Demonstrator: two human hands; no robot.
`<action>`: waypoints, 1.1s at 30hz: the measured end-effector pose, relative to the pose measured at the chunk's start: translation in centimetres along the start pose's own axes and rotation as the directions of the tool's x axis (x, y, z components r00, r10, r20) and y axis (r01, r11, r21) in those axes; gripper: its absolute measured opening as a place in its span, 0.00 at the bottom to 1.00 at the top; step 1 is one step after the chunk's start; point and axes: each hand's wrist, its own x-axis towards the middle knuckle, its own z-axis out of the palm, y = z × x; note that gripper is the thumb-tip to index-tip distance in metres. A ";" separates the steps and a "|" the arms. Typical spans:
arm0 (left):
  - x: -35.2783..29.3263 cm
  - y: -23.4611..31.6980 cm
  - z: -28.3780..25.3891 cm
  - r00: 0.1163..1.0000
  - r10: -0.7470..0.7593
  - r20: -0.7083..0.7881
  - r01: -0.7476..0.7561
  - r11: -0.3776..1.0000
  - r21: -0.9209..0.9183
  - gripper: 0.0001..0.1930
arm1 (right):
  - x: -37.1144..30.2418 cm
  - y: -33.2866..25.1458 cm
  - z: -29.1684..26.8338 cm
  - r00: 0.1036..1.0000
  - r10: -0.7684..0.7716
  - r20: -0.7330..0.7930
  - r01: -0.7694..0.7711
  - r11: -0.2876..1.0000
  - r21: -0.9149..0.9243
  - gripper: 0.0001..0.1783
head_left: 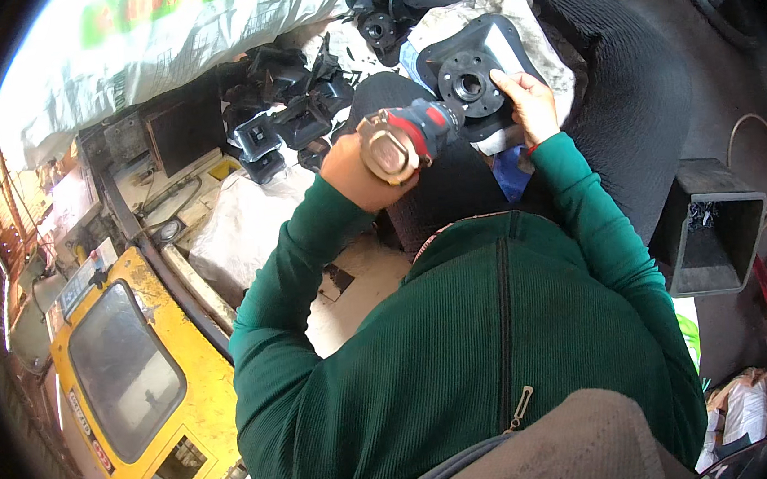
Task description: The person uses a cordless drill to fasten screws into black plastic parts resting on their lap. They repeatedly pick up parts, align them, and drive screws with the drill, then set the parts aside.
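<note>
My left hand (349, 163), with a watch on its wrist, is closed around a blue-grey and red power drill (435, 120); the watch hides most of its fingers. The drill's tip points right and reaches the round flange of a black plastic part (494, 46). Whether the tip touches it, I cannot tell. The flange has a large centre hole and a ring of smaller holes. My right hand (531, 106) pinches this part at its right side, thumb on the flange. A pale stained cloth (554, 64) lies under the part, over my lap.
Several black plastic pieces (297, 111) are heaped at the upper left, with more black flanged parts (378, 31) at the top. A large white sack (171, 62) is behind them. A yellow machine panel (199, 362) stands left. On the right is an open dark container (712, 241) with small metal pieces.
</note>
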 end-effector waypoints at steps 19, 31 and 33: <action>-0.8 -1.6 2.6 0.995 -0.105 -0.002 0.104 0.992 -0.065 0.20 | 0.5 0.3 -0.1 0.999 -0.036 0.020 0.037 0.998 -0.047 0.14; -5.9 4.4 4.3 0.961 0.104 -0.257 -0.100 0.995 0.029 0.23 | -4.5 -1.7 -4.5 0.889 -0.112 0.445 -0.198 0.781 0.593 0.21; -6.0 5.0 4.4 0.964 0.115 -0.240 -0.117 0.993 0.006 0.28 | -4.7 -1.5 -4.8 0.854 -0.134 0.504 -0.234 0.766 0.599 0.20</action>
